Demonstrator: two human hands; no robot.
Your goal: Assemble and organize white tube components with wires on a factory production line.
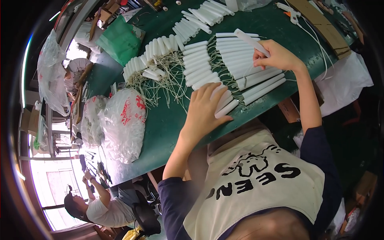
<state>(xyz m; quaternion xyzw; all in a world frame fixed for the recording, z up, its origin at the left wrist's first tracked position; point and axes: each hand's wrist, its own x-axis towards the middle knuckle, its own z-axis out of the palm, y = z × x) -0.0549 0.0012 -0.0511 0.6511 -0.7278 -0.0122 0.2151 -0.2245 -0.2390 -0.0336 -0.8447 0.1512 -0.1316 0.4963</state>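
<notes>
Tubes laid in rows on desk point(158, 138). Right row point(234, 60) is set beside middle row point(196, 60), cords point(216, 66) lying between. Left row point(162, 46) is placed left of the middle one, loose strings point(172, 86) spread in front of it. Far rows point(204, 16) are laid behind these. Left hand point(206, 104) is placed over near end of middle row; one held tube point(250, 41) is kept in right hand point(272, 56), over right row. Plastic bags point(124, 124) are set at left on desk, sack point(120, 38) behind them. Corded tool point(294, 16) is laid far right, beside cardboard point(324, 24). Co-worker point(110, 208) is seated past the left end.
</notes>
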